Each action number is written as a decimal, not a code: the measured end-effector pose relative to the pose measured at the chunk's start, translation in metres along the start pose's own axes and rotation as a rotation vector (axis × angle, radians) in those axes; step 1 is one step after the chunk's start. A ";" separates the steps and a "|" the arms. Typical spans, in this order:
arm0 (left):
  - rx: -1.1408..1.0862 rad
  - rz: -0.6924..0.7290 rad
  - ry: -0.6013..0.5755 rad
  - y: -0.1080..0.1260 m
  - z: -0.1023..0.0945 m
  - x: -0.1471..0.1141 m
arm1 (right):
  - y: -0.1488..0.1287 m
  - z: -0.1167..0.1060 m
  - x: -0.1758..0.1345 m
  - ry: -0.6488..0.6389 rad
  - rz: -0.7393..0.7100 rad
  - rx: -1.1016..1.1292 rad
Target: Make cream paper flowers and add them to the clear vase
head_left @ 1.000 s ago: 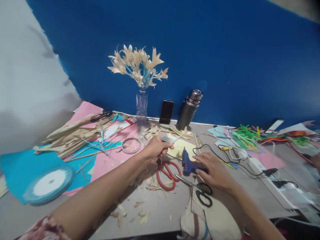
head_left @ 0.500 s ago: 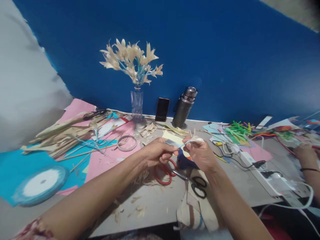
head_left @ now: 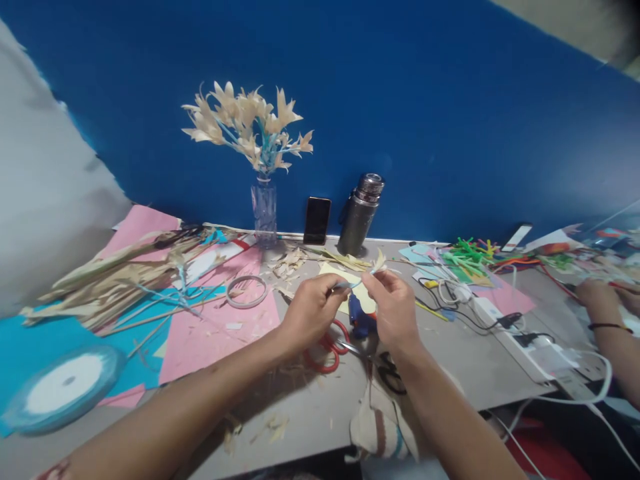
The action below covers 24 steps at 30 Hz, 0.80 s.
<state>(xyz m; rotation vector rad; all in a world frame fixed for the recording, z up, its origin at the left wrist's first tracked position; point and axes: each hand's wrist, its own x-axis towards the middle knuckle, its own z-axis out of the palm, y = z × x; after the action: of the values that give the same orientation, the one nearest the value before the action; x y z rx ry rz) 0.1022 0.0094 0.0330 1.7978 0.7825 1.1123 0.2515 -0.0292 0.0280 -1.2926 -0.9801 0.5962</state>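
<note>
Left hand (head_left: 309, 310) and right hand (head_left: 395, 308) both pinch a thin light-blue stem with a cream husk flower (head_left: 361, 275), held above the grey table (head_left: 310, 407), over red-handled scissors (head_left: 325, 350) and blue glue gun (head_left: 360, 319).

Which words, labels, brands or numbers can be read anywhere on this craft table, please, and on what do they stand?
None can be read.
The steel flask shows no legible brand.
The phone has a dark, blank screen.
The white power strip may carry markings, but they are too blurred to read.
</note>
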 end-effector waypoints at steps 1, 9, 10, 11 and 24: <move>0.009 -0.003 0.012 0.000 0.000 0.000 | 0.000 0.000 0.000 -0.030 0.002 0.029; -0.493 -0.496 -0.241 -0.004 -0.005 0.007 | 0.005 -0.011 0.006 -0.384 0.148 0.311; -0.530 -0.512 -0.266 -0.005 -0.005 0.007 | 0.007 -0.011 0.007 -0.366 0.145 0.283; -0.547 -0.516 -0.274 -0.005 -0.005 0.007 | 0.009 -0.011 0.009 -0.338 0.137 0.248; -0.207 -0.146 0.007 0.006 -0.003 0.000 | -0.008 -0.001 0.001 0.027 0.080 -0.038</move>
<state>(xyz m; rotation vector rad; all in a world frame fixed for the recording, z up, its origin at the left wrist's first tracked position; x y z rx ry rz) 0.1004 0.0081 0.0391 1.5409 0.7606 1.0633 0.2513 -0.0310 0.0363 -1.3749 -0.9247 0.6229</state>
